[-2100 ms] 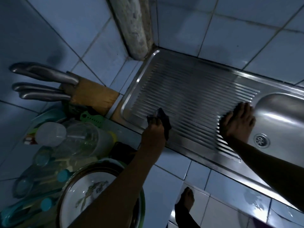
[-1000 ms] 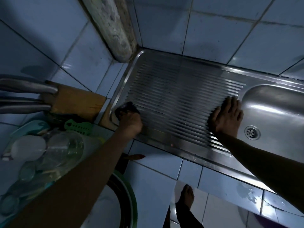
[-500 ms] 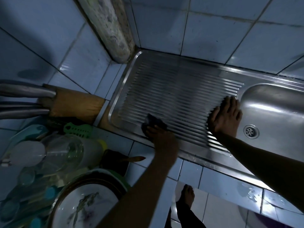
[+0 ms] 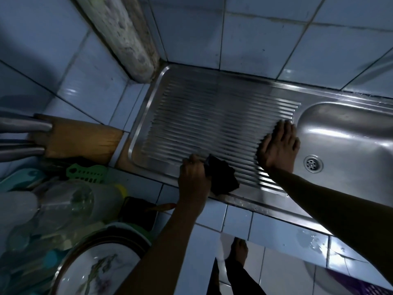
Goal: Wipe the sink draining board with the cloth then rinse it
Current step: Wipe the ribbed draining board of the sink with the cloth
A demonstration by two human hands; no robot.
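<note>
The ribbed steel draining board [image 4: 212, 122] fills the middle of the head view, with the sink bowl [image 4: 348, 141] and its drain [image 4: 313, 164] to the right. My left hand [image 4: 192, 179] grips a dark cloth [image 4: 223, 177] pressed on the board's near edge. My right hand [image 4: 278, 145] lies flat, fingers together, on the board's right end beside the bowl, holding nothing.
A wooden knife block [image 4: 74, 139] with steel handles lies left of the board. Below it sit a green comb-like tool [image 4: 87, 172], clear plastic containers [image 4: 63, 205] and a patterned plate [image 4: 95, 271]. A rough pipe [image 4: 125, 39] stands in the tiled corner. My bare foot [image 4: 239, 254] shows on the floor.
My left hand has swept the cloth from the board's near left corner rightward along the near edge. My right hand has stayed planted beside the bowl.
</note>
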